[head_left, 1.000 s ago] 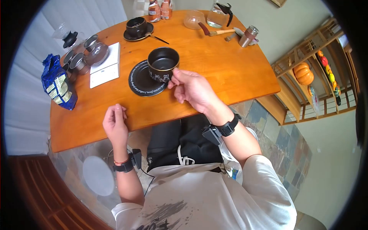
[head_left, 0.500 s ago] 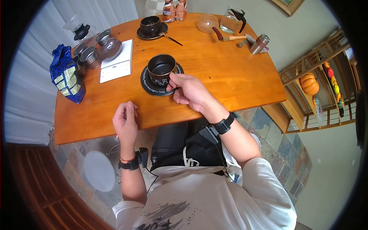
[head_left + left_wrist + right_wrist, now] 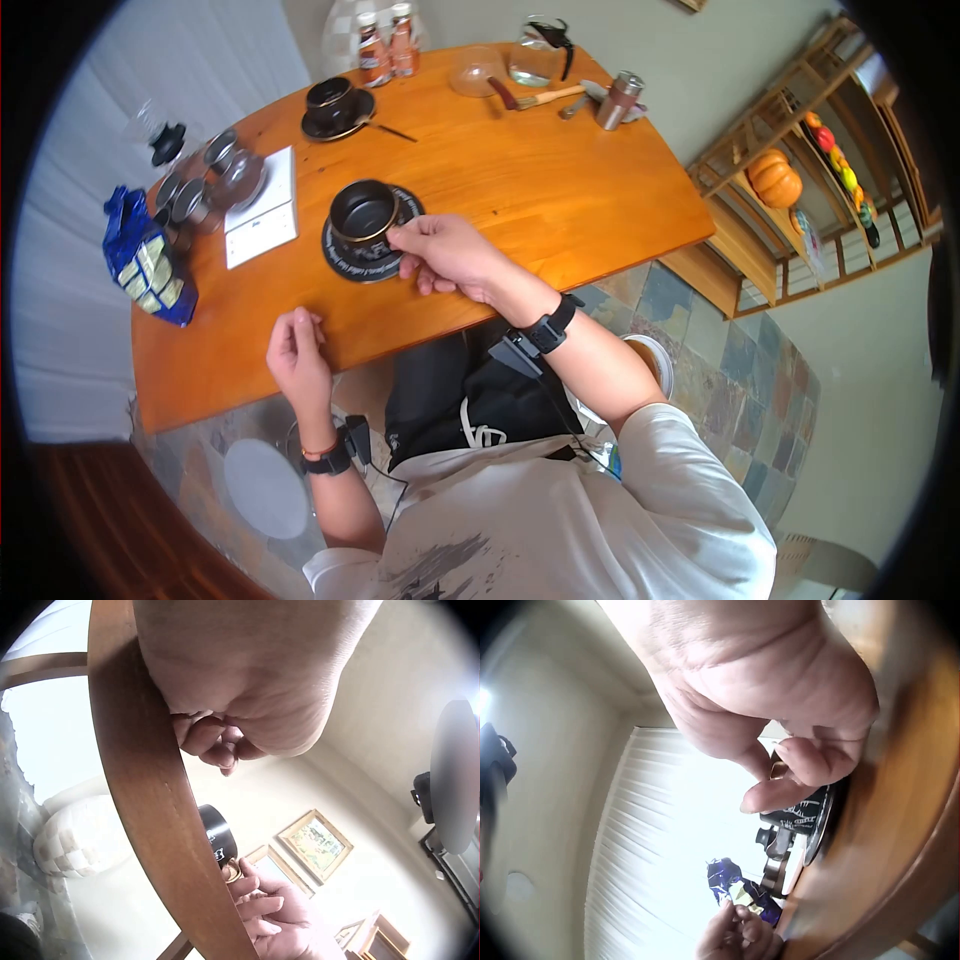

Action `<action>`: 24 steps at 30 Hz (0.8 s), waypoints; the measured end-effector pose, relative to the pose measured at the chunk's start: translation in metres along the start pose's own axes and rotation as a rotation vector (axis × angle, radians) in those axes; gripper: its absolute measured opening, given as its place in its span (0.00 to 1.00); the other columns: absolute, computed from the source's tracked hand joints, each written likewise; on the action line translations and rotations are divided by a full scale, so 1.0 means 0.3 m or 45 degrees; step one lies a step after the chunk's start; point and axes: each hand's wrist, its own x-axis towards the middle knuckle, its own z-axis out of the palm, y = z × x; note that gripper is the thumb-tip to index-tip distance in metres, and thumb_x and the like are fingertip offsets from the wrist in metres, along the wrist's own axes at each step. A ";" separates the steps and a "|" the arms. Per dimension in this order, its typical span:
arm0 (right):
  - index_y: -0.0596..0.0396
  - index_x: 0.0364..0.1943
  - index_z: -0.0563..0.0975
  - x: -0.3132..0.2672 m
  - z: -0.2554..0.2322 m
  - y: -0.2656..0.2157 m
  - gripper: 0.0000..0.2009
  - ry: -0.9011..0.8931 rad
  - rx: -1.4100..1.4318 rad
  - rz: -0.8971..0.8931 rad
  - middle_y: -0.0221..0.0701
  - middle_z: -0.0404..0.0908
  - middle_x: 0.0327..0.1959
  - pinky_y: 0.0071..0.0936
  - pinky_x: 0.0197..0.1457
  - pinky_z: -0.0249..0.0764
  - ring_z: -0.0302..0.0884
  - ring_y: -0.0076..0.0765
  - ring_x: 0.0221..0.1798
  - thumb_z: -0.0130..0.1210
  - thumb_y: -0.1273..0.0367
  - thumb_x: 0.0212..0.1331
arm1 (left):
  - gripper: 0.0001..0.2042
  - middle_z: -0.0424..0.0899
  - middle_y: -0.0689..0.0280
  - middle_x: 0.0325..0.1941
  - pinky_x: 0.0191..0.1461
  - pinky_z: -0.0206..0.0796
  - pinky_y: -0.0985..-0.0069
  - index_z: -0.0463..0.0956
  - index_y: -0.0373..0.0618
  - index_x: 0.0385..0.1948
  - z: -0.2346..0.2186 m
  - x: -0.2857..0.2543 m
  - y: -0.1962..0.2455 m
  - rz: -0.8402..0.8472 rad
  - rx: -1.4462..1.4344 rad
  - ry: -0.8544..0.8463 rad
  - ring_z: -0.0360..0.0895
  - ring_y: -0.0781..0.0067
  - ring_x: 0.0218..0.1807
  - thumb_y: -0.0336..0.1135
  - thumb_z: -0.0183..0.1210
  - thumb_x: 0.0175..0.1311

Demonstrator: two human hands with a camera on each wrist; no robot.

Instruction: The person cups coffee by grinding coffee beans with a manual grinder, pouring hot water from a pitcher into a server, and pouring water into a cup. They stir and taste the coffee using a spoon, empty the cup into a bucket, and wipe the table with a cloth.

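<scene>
In the head view my right hand pinches the handle of a black cup between thumb and fingers. Gold lines the cup's rim, and pale drawings mark its side. It stands upright over a black saucer with white lettering round its edge. The cup's gold handle shows at the fingers in the left wrist view. My left hand rests at the table's front edge, its fingers loosely curled round nothing. From the right wrist, curled fingers partly hide the cup.
Left on the wooden table are a blue bag, a glass coffee pot with metal cups, and a white booklet. Farther back stand a second black cup, two bottles, a water jug, a brush and a metal grinder.
The cup, held off toward the saucer's right side a second ago, has come over the saucer with my right hand. The head view has shifted; my left hand stays by the table edge.
</scene>
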 end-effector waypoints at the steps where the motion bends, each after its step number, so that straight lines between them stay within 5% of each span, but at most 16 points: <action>1: 0.55 0.41 0.78 -0.010 -0.012 -0.001 0.13 0.011 -0.001 -0.054 0.28 0.81 0.25 0.15 0.15 0.58 0.73 0.20 0.16 0.53 0.59 0.75 | 0.12 0.73 0.72 0.28 0.35 0.56 0.85 0.75 0.37 0.32 0.000 0.000 -0.001 0.004 -0.012 -0.001 0.64 0.87 0.30 0.33 0.53 0.79; 6: 0.56 0.48 0.77 -0.065 -0.201 -0.016 0.12 0.205 -0.069 -0.206 0.27 0.83 0.27 0.15 0.19 0.62 0.74 0.19 0.19 0.55 0.62 0.74 | 0.13 0.70 0.75 0.24 0.27 0.46 0.87 0.77 0.40 0.34 -0.005 0.006 -0.026 0.114 0.034 -0.013 0.59 0.90 0.25 0.37 0.52 0.80; 8: 0.55 0.46 0.77 -0.101 -0.320 -0.049 0.11 0.349 -0.100 -0.216 0.24 0.82 0.27 0.15 0.21 0.64 0.74 0.17 0.21 0.56 0.62 0.73 | 0.11 0.74 0.70 0.29 0.36 0.58 0.84 0.75 0.36 0.33 -0.015 0.002 -0.015 0.007 0.033 -0.047 0.64 0.85 0.31 0.32 0.52 0.79; 18: 0.55 0.38 0.79 -0.202 -0.847 -0.343 0.15 1.169 -0.655 -0.408 0.28 0.81 0.28 0.22 0.20 0.66 0.74 0.22 0.22 0.63 0.57 0.62 | 0.13 0.73 0.71 0.29 0.36 0.56 0.84 0.74 0.38 0.32 -0.011 -0.005 -0.010 0.027 0.058 -0.051 0.64 0.85 0.31 0.34 0.51 0.80; 19: 0.58 0.48 0.79 -0.188 -0.886 -0.381 0.24 1.254 -0.721 -0.354 0.35 0.83 0.35 0.26 0.26 0.76 0.81 0.29 0.29 0.66 0.53 0.57 | 0.13 0.73 0.71 0.29 0.35 0.55 0.84 0.74 0.38 0.32 -0.011 -0.004 -0.011 0.032 0.081 -0.044 0.63 0.86 0.30 0.34 0.51 0.80; 20: 0.58 0.48 0.79 -0.158 -0.932 -0.404 0.24 1.279 -0.715 -0.349 0.35 0.83 0.35 0.26 0.26 0.76 0.81 0.29 0.29 0.66 0.53 0.57 | 0.13 0.72 0.72 0.28 0.34 0.54 0.84 0.74 0.38 0.31 -0.009 -0.004 -0.011 0.038 0.105 -0.037 0.62 0.86 0.30 0.34 0.51 0.80; 22: 0.61 0.65 0.70 -0.068 -1.030 -0.409 0.42 1.441 -0.879 -0.400 0.44 0.82 0.51 0.32 0.41 0.82 0.83 0.38 0.48 0.71 0.48 0.50 | 0.13 0.72 0.72 0.28 0.32 0.51 0.85 0.74 0.39 0.31 -0.006 -0.003 -0.007 0.056 0.108 -0.059 0.61 0.87 0.29 0.34 0.51 0.80; 24: 0.62 0.68 0.67 0.012 -1.073 -0.406 0.45 1.516 -1.140 -0.393 0.48 0.81 0.55 0.34 0.49 0.81 0.82 0.43 0.54 0.71 0.49 0.50 | 0.13 0.71 0.73 0.27 0.31 0.49 0.86 0.74 0.39 0.31 -0.005 -0.005 0.000 0.021 0.121 -0.023 0.60 0.88 0.28 0.35 0.51 0.80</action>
